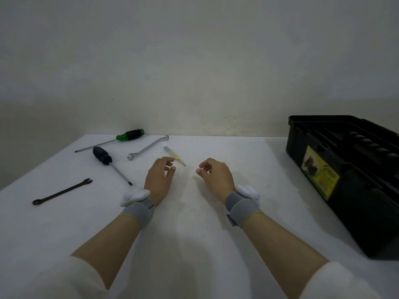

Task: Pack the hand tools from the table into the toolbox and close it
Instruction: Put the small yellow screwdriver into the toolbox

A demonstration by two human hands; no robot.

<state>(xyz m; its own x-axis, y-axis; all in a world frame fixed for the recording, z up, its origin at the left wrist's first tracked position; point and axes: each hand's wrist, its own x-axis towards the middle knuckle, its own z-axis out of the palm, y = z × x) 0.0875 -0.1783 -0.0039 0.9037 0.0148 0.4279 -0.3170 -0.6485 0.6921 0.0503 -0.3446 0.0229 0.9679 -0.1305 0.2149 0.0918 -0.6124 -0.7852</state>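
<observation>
— Sleeves come first on my feed: left sleeve (43,281) and right sleeve (345,283) fill the bottom corners, with bare forearms reaching out over the white tabletop (194,234). Each wrist wears a grey band (138,212) carrying a white pod.

— What are the hands doing?

— I see the left hand (158,179) loosely curled with nothing in it. Its fingertips are just beside the tester (175,156), though I cannot tell whether they touch it. The right hand (216,175) is near it, to the right, also loosely curled and holding nothing.

— Where are the tools?

— All five lie on the tabletop, left of centre. The tester is a small clear-and-yellow one, lying slantwise just beyond the left hand. The silver wrench (148,147) lies just to its left. The green screwdriver (129,135) is farthest back, its handle near the wall (194,61). The black screwdriver (102,156) lies in front of it, tip pointing towards me. The dark wrench (62,190) is well apart from the others, at the near left.

— And the toolbox?

— I have the black toolbox (345,180) at the right edge of the tabletop, well apart from the tools. Its lid is down with the handle (371,145) lying along the top, and a yellow label (320,172) faces the hands.
</observation>
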